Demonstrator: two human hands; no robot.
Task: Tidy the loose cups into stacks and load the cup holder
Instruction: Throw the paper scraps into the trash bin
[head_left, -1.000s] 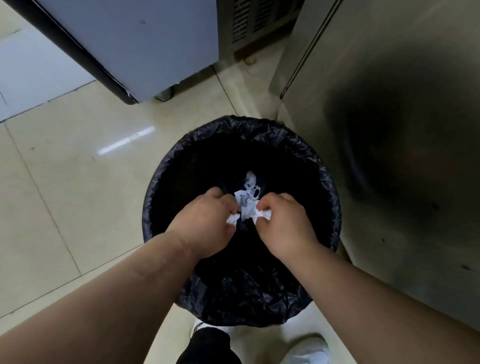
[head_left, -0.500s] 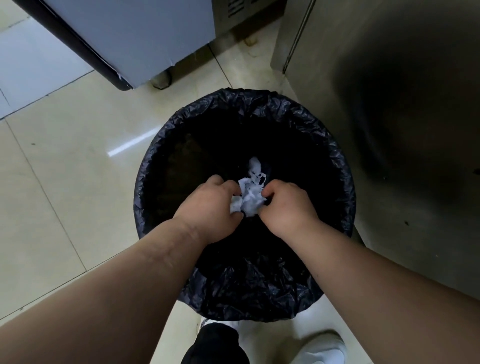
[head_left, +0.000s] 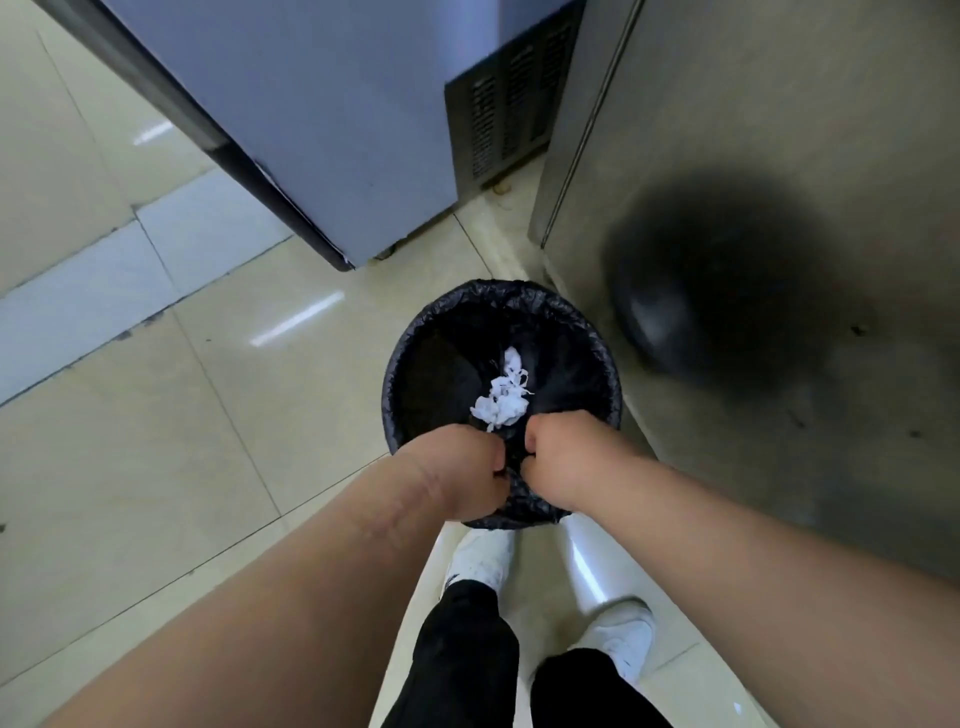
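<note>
Head camera, looking straight down. I'm standing over the round bin lined with a crinkled black plastic bag (head_left: 597, 332), and it sits tight in the corner beside the brushed steel cabinet wall (head_left: 779, 156), with the pale blue-grey appliance (head_left: 311, 130) further back. It makes sense there: out of the walkway, close to the counter units.

Down in the bin lies a crumpled wad of white paper scraps (head_left: 501, 400), loose on the dark liner, touching neither hand. That's rubbish, in its proper place.

Now my hands. My left hand (head_left: 457, 473) is curled into a fist over the near rim, knuckles up, forearm running in from the lower left. My right hand (head_left: 566, 462) mirrors it, also balled up, forearm coming in from the lower right. The two fists sit just beside each other, nearly meeting over the near edge of the liner. Both are closed tight; they may be pinching the black plastic between them, but the fingertips are tucked under and I can't say for sure that they grip anything.

My white trainers (head_left: 483, 561) are planted on the glossy cream floor tiles (head_left: 156, 441), right at the bin's foot.

As for the cups and the cup holder: none in sight here, so that job waits elsewhere.
</note>
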